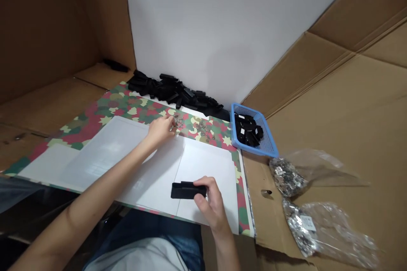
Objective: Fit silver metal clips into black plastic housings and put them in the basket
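My right hand [210, 203] grips the right end of a black rectangular plastic piece [184, 191], thumb below and fingers above, just over the white sheet [206, 163]. Farther back, my left hand [161, 129] reaches to a small heap of tiny metal parts [179, 121] on the camouflage-patterned cover [140, 110]. Its fingers are pinched together at the heap's edge; whatever is between them is too small to make out. More metal bits [202, 128] lie scattered to the right of that heap.
Along the back wall lies a long pile of black plastic pieces [171, 89]. A blue basket [270, 142] at the right holds several black parts. Two clear plastic bags of metal parts [288, 176] [303, 230] rest on cardboard at the right. Cardboard walls [356, 76] stand on both sides.
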